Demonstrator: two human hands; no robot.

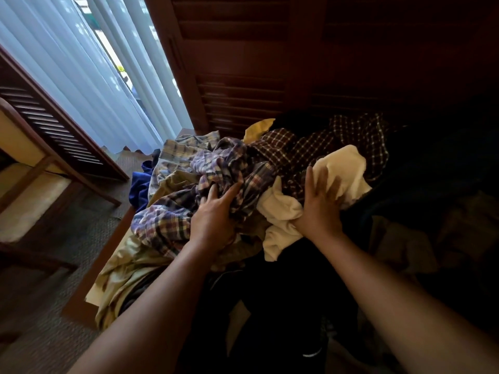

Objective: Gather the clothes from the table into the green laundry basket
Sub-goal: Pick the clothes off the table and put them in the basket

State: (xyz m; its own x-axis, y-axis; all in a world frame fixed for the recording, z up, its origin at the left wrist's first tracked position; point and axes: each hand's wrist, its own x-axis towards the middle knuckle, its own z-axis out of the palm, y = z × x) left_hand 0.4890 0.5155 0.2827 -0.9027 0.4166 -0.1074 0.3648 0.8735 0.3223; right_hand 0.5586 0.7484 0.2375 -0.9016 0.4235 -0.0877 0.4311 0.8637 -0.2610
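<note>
The left hand (214, 211) is pressed into the pile of clothes (243, 190), its fingers curled and closed on a purple checked shirt (189, 206) near the middle of the heap. The right hand (321, 203) is laid flat with fingers spread against a cream cloth (343, 168); nothing is clenched in it. Between the two hands a fold of the cream cloth and a brown checked shirt (305, 149) are bunched together. The pile is spread over the table (89, 287), whose wooden edge is seen at the left. Dark garments (283, 306) lie nearest the arms. The green laundry basket cannot be made out in the dim right side.
</note>
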